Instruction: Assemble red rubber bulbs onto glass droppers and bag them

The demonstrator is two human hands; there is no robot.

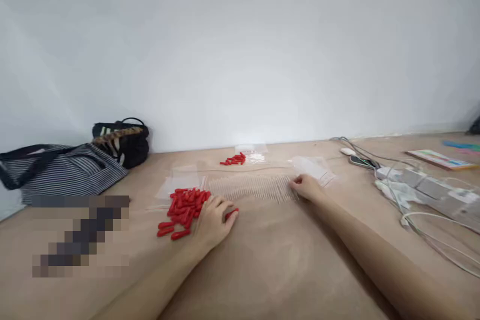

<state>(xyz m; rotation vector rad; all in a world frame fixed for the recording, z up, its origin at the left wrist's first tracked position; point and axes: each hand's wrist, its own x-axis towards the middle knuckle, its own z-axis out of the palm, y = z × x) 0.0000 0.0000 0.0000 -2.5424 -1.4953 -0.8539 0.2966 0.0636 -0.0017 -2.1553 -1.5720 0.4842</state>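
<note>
My left hand [215,217] rests low over the brown surface, with a small red tapered piece [231,213] between its thumb and fingers. Right beside it lies a loose pile of similar red pieces [185,205], partly covered by the hand. A long row of thin, pale sticks [247,186] lies side by side from the pile toward the right. At the row's right end, my right hand [307,187] has its thumb and fingertips pinched together, touching the sticks. Whatever is between those fingertips is too small to make out.
Behind the row lie a smaller red group [234,159] and clear plastic bags [313,167]. Cables, a phone [363,162] and a power strip [431,185] occupy the right. Striped [71,172] and black [131,145] bags stand left, near a white wall [240,60].
</note>
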